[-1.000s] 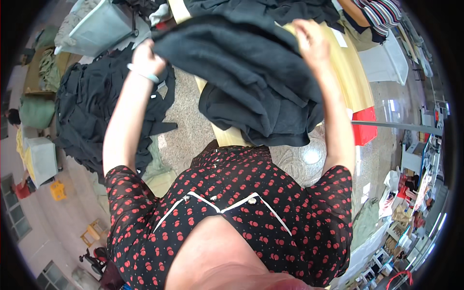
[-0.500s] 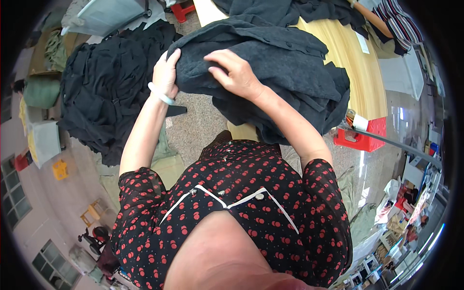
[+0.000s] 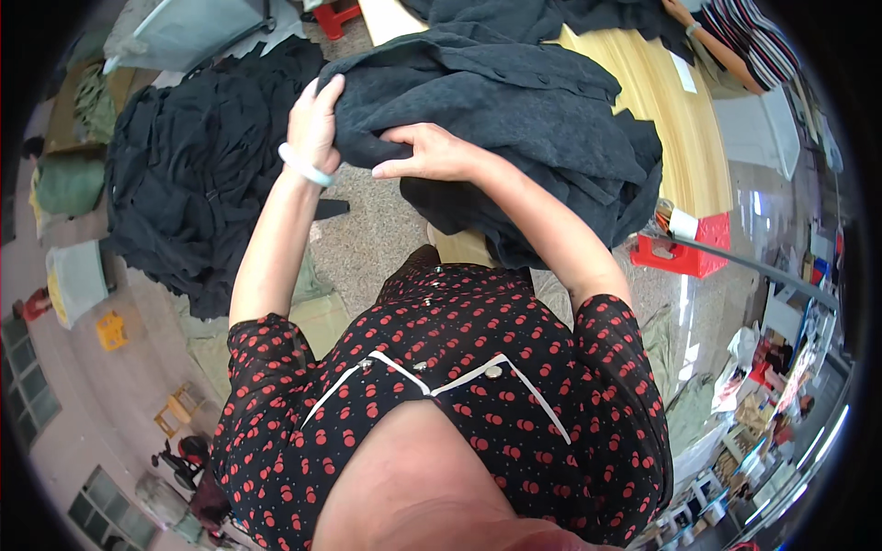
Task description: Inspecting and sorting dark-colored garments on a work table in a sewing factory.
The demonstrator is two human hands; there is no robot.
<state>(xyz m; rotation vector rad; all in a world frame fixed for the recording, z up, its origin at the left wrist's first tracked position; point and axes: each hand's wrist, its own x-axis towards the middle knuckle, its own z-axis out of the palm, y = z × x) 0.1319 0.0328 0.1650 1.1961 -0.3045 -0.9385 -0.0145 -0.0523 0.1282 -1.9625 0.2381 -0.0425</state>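
A dark charcoal button-front garment [image 3: 514,101] lies bunched over the near end of the wooden table, part of it hanging down. Its left end is in my left hand [image 3: 314,129], thumb on top and fingers closed round the cloth. My right hand [image 3: 432,154] touches the garment's near edge, with thumb and forefinger apart; the other fingers are mostly hidden. A row of buttons shows along the garment's far side.
A big heap of dark clothes [image 3: 202,174] lies to the left. The wooden table [image 3: 698,138] carries more dark cloth [image 3: 496,14] at its far end. A red plastic stool [image 3: 684,253] stands right, by a metal bar [image 3: 753,264]. Another person's arm [image 3: 721,55] reaches in far right.
My right hand has moved down and slightly left, from over the top of the garment to its near edge. My left hand keeps its hold at the left end.
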